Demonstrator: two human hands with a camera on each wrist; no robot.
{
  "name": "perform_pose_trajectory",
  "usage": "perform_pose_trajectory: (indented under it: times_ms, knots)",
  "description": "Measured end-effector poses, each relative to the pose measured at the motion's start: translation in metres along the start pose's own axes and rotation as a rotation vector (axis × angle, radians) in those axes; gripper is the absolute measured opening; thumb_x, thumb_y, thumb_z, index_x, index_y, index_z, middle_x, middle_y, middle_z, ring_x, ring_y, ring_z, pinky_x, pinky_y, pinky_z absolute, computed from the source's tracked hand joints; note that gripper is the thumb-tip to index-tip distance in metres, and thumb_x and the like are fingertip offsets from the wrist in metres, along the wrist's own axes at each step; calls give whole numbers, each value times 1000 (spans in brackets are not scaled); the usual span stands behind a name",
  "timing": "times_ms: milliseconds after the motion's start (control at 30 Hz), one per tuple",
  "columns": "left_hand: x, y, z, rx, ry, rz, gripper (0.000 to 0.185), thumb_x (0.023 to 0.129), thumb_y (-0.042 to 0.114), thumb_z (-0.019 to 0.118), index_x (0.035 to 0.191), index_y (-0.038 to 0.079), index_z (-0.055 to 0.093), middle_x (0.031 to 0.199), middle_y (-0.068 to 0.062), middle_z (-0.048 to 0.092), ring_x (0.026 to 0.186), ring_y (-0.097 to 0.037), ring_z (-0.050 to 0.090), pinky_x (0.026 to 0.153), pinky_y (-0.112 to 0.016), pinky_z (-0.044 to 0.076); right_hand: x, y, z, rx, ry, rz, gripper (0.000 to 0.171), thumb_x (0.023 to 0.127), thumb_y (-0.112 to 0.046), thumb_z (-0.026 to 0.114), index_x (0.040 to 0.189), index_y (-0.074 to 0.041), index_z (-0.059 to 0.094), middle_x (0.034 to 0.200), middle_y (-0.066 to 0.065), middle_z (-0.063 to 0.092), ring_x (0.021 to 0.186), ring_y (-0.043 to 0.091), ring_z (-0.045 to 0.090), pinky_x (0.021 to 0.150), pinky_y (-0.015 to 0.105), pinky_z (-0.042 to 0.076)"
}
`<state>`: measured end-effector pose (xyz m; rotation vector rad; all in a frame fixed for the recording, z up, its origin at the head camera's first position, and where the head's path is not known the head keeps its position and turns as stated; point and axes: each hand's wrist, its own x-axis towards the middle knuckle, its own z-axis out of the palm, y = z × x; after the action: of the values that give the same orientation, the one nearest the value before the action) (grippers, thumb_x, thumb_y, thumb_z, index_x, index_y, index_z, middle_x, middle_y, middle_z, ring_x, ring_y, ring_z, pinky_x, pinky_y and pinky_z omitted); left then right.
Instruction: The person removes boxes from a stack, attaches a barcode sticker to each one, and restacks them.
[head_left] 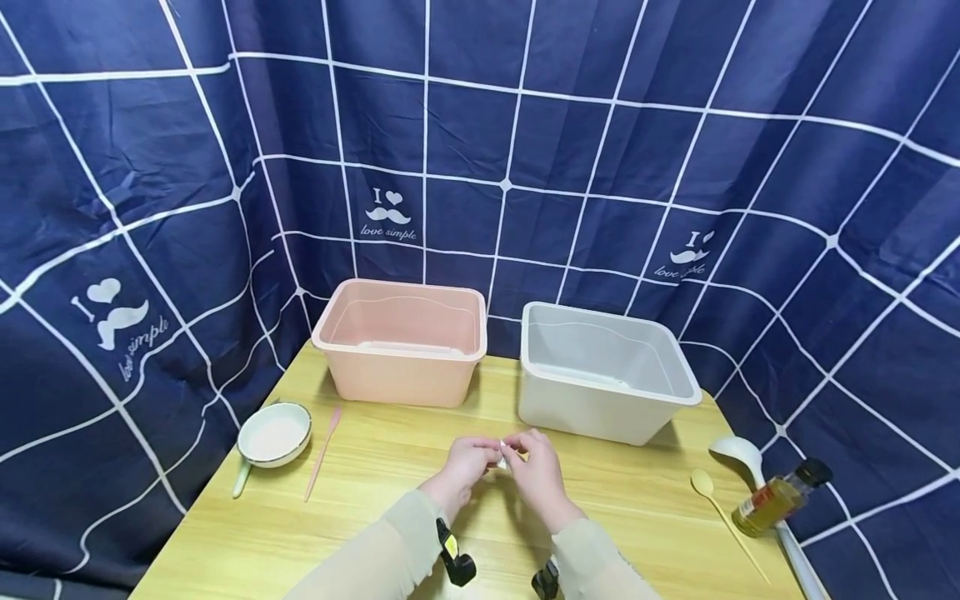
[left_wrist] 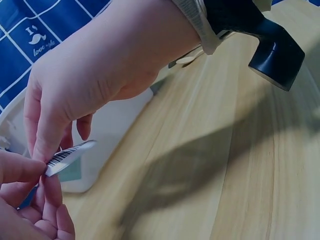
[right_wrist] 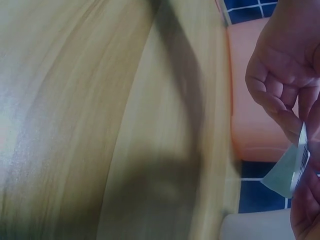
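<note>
A small folded label with a black barcode (left_wrist: pixel 67 157) is held between my two hands over the middle of the table. Its other part looks pale green in the right wrist view. My left hand (head_left: pixel 467 468) pinches one side of the label between thumb and fingers. From the other side my right hand (head_left: pixel 537 471) pinches it, the fingertips of both hands nearly meeting. In the head view only a white bit of the label (head_left: pixel 502 458) shows; the fingers hide the rest.
Behind the hands stand a pink bin (head_left: pixel 401 379) and a grey bin (head_left: pixel 592 408). At left lie a small white pan (head_left: pixel 274 435) and a pink stick-like utensil (head_left: pixel 323 454). At right are a yellow spoon (head_left: pixel 702 483), a white ladle (head_left: pixel 738 451) and a dark-capped bottle (head_left: pixel 772 504).
</note>
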<state>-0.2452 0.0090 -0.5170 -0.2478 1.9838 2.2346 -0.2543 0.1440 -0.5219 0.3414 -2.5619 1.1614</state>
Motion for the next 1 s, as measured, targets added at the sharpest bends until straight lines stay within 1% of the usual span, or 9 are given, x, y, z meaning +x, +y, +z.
perform_pose_trajectory:
  times_ms: [200,367,500,633,767,900,1000]
  knots:
    - [-1,-1,-1,9,8,-13,19,82,1,68,101,-1,73,85,-3,69,75,-16,58,81,-45,46,-2,2,1,-19,-18,-3,6,85,-8,76,88,-12,73,85,-8,59,86,14,54,78,36,47]
    - [-2,-3,-2,29,11,-16,18,81,0,67,98,-2,73,77,-2,65,71,-15,55,73,-38,47,-3,4,4,-31,6,-53,8,85,-5,75,85,-12,72,84,-8,60,83,14,55,75,34,48]
    - [-2,-4,-2,36,-3,-10,19,81,-3,67,98,-4,72,78,-5,66,70,-15,55,73,-36,48,-4,5,4,-19,24,-52,11,87,-1,72,82,-11,70,82,-7,58,81,15,55,74,34,48]
    - [-1,-6,-2,29,-25,2,19,80,-6,66,99,-7,72,84,-8,68,71,-14,58,78,-41,52,-4,4,3,5,25,4,12,89,-2,69,82,-12,68,81,-6,57,80,14,54,72,33,47]
    - [-1,-7,-5,54,-39,-10,18,80,-4,68,98,-6,72,85,-6,68,73,-16,61,83,-44,50,-4,4,0,29,43,61,12,89,-2,69,82,-12,68,81,-5,58,79,15,54,72,33,47]
    - [-1,-8,-6,75,-42,-33,16,81,-2,69,96,-4,72,84,-8,69,73,-16,62,83,-44,51,-2,5,-3,55,66,108,9,88,-1,69,84,-9,69,82,-1,59,80,17,55,72,34,47]
    - [1,-11,-7,66,-41,-40,14,81,-4,69,95,-5,72,84,-10,69,71,-15,62,79,-40,54,-1,8,-5,67,72,145,6,88,-1,68,86,-7,69,83,0,59,81,18,55,73,34,47]
